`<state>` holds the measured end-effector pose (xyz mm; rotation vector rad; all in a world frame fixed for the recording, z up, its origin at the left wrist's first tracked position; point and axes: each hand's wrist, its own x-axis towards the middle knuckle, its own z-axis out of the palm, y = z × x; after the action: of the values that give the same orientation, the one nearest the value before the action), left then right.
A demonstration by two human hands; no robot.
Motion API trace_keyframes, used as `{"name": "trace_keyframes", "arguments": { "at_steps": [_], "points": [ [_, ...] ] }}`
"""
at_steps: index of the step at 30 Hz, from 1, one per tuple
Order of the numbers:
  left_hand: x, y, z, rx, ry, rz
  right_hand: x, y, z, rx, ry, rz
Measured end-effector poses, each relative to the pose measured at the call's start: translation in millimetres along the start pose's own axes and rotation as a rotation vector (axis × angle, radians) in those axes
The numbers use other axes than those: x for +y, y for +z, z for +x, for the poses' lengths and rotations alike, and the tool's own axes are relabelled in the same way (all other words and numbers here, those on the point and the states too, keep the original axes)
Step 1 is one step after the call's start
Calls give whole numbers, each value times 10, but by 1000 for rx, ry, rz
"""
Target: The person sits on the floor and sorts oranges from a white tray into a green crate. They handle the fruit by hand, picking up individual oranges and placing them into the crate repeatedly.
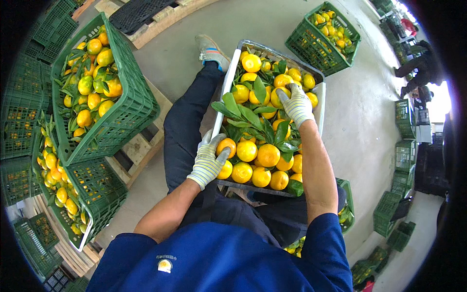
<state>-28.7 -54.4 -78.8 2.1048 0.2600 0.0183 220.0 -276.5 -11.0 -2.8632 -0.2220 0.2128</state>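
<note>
A crate with a pale rim [320, 109], filled with orange-yellow citrus fruit and green leaves, lies before me between my legs. My left hand [210, 157], in a striped knit glove, grips an orange citrus fruit [226, 147] at the crate's near left corner, thumb and fingers around it. My right hand [296, 103], gloved alike, reaches over the fruit at the crate's right side. Its fingers touch a yellow citrus fruit [280, 97]; whether they grip it is not clear. A leafy sprig [248, 116] lies across the middle of the fruit.
At the left, green plastic crates [127, 109] of citrus fruit stand by wooden pallets [136, 149]. Another filled green crate [317, 51] stands on the floor beyond mine. Green crates [405, 155] line the far right, where a person [425, 65] in dark clothing bends.
</note>
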Motion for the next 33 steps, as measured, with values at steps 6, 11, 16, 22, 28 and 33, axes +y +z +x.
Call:
{"name": "trace_keyframes", "arguments": {
  "at_steps": [6,11,16,22,28,33],
  "points": [
    [-58,29,-9,11,-1,11,-150,-234,-334,143,-12,150],
    [-138,78,-28,18,-1,17,-544,-149,-1091,-101,-25,884],
    [-110,66,7,33,35,-12,-891,401,-1140,23,-223,584],
    [-72,37,2,11,-9,21,-844,525,-1113,77,-346,336],
    [-45,25,0,17,-12,44,-820,521,-1156,-201,-286,465],
    [-45,21,-13,27,-5,29,-904,462,-1077,-282,-259,299]
  ]
}}
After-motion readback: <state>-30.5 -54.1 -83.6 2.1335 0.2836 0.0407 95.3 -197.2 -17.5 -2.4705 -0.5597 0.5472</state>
